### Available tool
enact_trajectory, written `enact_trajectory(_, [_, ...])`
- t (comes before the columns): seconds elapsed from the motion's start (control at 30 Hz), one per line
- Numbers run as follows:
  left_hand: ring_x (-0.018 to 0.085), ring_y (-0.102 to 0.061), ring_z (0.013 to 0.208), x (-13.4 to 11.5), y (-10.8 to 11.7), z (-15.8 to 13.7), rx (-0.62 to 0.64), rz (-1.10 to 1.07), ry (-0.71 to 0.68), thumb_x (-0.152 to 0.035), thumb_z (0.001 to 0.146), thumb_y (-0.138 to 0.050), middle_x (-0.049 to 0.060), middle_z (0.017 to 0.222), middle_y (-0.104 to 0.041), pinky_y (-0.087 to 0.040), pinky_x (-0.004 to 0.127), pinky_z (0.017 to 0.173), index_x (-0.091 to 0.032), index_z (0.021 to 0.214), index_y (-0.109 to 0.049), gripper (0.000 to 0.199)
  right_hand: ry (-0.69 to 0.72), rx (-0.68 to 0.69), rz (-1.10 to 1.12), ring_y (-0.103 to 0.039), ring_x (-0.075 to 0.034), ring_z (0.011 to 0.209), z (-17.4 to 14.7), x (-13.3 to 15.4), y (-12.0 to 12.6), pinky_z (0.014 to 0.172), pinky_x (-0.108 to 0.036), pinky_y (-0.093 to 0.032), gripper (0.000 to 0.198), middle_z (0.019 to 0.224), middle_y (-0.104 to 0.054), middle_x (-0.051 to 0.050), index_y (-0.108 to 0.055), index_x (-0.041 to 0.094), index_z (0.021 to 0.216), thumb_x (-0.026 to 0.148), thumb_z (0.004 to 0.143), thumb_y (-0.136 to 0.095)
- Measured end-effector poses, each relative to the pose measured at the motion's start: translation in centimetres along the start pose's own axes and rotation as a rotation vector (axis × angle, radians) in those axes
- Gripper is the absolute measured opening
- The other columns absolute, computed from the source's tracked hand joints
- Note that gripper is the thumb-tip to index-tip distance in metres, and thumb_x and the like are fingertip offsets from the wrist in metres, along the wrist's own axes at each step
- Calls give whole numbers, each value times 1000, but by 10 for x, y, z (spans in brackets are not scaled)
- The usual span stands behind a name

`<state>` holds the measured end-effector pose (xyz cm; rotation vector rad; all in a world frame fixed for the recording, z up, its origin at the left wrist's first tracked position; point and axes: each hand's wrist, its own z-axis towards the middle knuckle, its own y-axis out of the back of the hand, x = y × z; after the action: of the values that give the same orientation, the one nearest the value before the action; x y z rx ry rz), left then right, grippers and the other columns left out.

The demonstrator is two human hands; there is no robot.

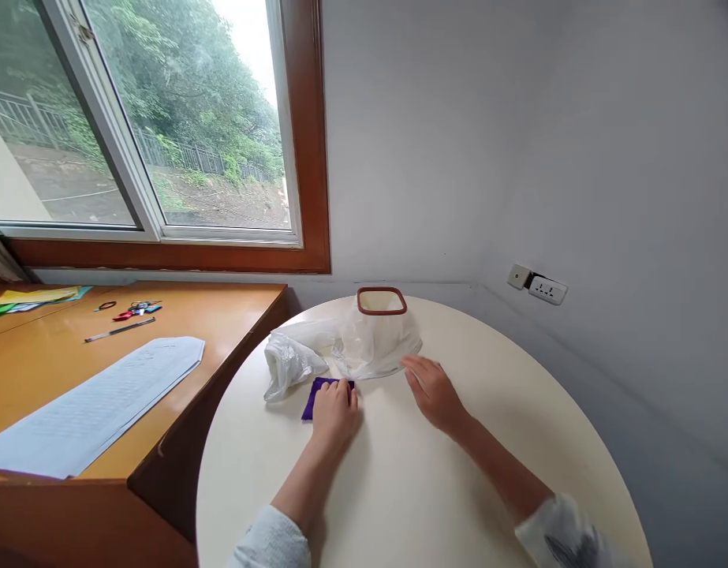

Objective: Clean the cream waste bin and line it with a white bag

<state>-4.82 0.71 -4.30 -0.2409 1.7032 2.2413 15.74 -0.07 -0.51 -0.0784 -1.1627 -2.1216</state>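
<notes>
Under the left hand (334, 410), a purple item (308, 408) lies part-hidden.

A: Sleeves first?

B: Left sleeve (274, 543): pale blue-grey, finely textured, edge sitting loose around the arm. Right sleeve (565, 530): pale too, greyish white, wide at the edge.

A: Markings?

B: Dark blue-grey patch on the right one, near the edge. Motif blurred, can't make it out.

A: Beyond the cloth?

B: Left forearm (308, 483) and right forearm (504, 467) bare, slim, tapering to the wrists. Left hand (335, 409), right hand (433, 392): bare, small-looking, slender.
</notes>
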Motion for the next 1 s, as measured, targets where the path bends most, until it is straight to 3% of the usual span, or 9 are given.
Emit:
enact_trajectory(0.17, [29, -54, 85, 5, -3, -1, -48, 61, 43, -28, 83, -37, 13, 81, -64, -35, 38, 76, -14, 77, -59, 26, -25, 13, -159, -37, -19, 125, 91, -2, -18, 103, -38, -24, 40, 135, -45, -9, -43, 18, 128, 27, 92, -30])
enact_trajectory(0.3, [29, -53, 86, 7, -4, -1, -81, 75, 56, -28, 82, -39, 13, 83, -64, -35, 38, 77, -14, 79, -60, 25, -68, 50, -184, -44, -22, 117, 121, -9, -31, 103, -47, -14, 34, 122, -55, -10, -50, 18, 119, 26, 90, -35])
enact_trajectory(0.43, [29, -53, 86, 7, -6, -1, -108, 57, 57, -28, 81, -42, 13, 84, -62, -36, 39, 77, -14, 80, -61, 24, -63, 49, -159, -53, -20, 102, 121, -11, -32, 99, -47, -16, 28, 104, -65, -6, -59, 21, 101, 26, 91, -33])
enact_trajectory(0.7, [27, -51, 84, 7, -9, 2, -215, -85, 18, -25, 82, -43, 11, 83, -58, -38, 41, 78, -16, 79, -58, 19, -5, 53, -85, -57, -19, 92, 109, -7, -19, 94, -41, -23, 20, 95, -67, -6, -59, 20, 91, 24, 89, -40])
enact_trajectory(0.83, [26, -50, 91, 6, -9, 4, -301, -220, -15, -30, 87, -41, 10, 91, -56, -40, 40, 84, -16, 95, -54, 21, 51, 71, -48, -58, -19, 89, 93, -2, -5, 90, -39, -28, 15, 91, -66, -5, -58, 20, 89, 22, 88, -43])
enact_trajectory(1.0, [23, -47, 107, 0, -8, 0, -372, -423, -94, -38, 86, -45, 11, 109, -52, -39, 40, 93, -16, 118, -40, 39, 98, 112, -12, -57, -17, 85, 61, 9, 21, 89, -37, -31, 12, 89, -65, -4, -56, 20, 88, 21, 88, -44])
